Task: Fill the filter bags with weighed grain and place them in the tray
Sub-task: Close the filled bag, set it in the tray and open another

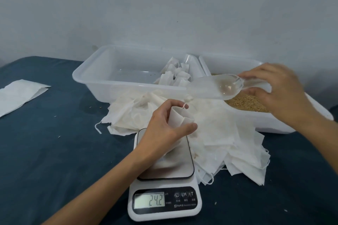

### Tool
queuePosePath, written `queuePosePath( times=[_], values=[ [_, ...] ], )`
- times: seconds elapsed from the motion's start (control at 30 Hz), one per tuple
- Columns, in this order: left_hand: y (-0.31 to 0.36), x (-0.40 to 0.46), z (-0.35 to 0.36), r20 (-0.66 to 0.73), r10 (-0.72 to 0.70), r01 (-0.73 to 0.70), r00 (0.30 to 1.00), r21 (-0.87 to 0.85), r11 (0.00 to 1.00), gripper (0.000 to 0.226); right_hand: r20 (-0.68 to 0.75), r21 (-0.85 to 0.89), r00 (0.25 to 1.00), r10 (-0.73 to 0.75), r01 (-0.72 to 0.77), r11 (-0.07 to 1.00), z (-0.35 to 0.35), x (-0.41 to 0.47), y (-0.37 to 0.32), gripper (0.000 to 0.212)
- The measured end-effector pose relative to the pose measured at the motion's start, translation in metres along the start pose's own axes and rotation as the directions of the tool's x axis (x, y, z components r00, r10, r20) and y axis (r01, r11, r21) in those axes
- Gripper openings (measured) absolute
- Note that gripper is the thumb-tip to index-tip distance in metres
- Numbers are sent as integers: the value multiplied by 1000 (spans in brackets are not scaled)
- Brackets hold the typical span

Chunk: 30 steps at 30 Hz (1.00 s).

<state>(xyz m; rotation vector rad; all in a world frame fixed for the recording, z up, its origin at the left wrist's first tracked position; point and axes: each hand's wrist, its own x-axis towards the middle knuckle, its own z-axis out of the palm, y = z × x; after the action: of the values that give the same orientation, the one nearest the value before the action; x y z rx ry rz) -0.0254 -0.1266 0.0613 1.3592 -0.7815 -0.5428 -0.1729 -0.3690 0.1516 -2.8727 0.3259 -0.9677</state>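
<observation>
Several filled filter bags [175,75] already lie in the right end of the clear tray [95,80], behind the scale [164,179], so the work looks begun but far from finished: most of the tray floor is bare, and a thick heap of empty bags [228,142] lies to the right of the scale and behind it. The left hand [164,129] holds one open bag [178,118] over the scale's platform, fingers curled round its mouth. The right hand [278,89] grips a clear scoop [215,87], which looks empty, above the grain bin [247,104] behind and right of the scale. The display reads 24.2. This bag likely still needs closing and placing.
</observation>
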Motion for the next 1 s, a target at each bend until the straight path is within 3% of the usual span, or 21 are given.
queuePosePath(
  times=[0.07, 0.13, 0.27, 0.47, 0.57, 0.63, 0.77, 0.87, 1.0],
  values=[
    [-3, 0, 0, -4, -2, 2, 1000, 15, 1000, 41, 13, 112, 974, 227, -227, 967, 7, -2, 19, 34],
    [-5, 0, 0, -8, 4, -4, 1000, 19, 1000, 36, 54, 156, 891, 450, -453, 878, 15, -1, 41, 37],
    [-8, 2, -2, -19, 61, -60, 998, 62, 996, 20, 169, -38, 756, 633, -637, 770, 30, -1, 74, 40],
    [-9, 4, -4, -15, 100, -96, 995, 177, 979, 9, 286, -165, 691, 664, -646, 745, 43, -1, 84, 37],
    [-3, 7, -7, -90, 152, -126, 984, 250, 960, 15, 299, -257, 679, 670, -619, 742, 42, 0, 87, 38],
    [9, 16, -11, -132, 202, -163, 970, 261, 951, 15, 188, -207, 741, 645, -612, 763, 46, -2, 83, 40],
    [43, 58, -20, -210, 283, -236, 936, 223, 946, 14, -119, 86, 841, 528, -521, 849, 61, -11, 62, 27],
    [62, 105, -25, -271, 315, -241, 909, 276, 931, 15, -140, 130, 846, 515, -500, 856, 64, -13, 58, 23],
    [61, 154, -19, -243, 409, -222, 880, 551, 804, 17, -145, 123, 850, 506, -492, 862, 61, -15, 59, 23]
  ],
)
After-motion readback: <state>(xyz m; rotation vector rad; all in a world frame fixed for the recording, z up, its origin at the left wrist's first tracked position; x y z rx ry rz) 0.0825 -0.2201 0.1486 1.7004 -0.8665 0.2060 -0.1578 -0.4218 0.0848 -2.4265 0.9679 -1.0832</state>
